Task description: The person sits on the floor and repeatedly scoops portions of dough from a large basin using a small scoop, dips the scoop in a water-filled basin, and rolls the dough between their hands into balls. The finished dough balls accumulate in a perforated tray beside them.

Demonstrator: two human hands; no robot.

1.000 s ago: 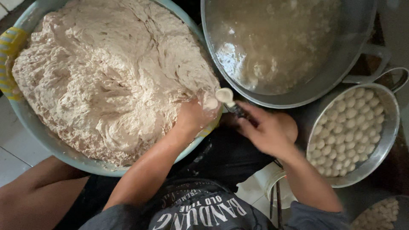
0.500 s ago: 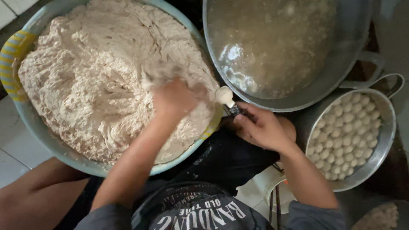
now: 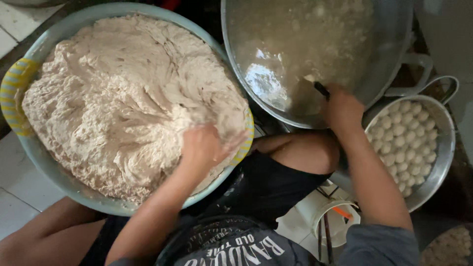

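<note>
Here the left hand [image 3: 204,148] digs curled fingers into the pale dough mass [image 3: 123,93] at five o'clock of the light-blue plastic basin [image 3: 59,182]. The right hand [image 3: 342,108], at the basin a second ago, now pinches a dark-handled spoon [image 3: 315,86] over the wide steel pot of cloudy water [image 3: 315,44].

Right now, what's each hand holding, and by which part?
Right hand grips a spoon by its dark handle over the pot; left hand is pressed into dough.

A metal pan [image 3: 438,162] at the right holds rows of pale round balls [image 3: 406,135]. A white cup [image 3: 335,221] with an orange stick stands on the pale tiled floor [image 3: 15,197] below it.
</note>
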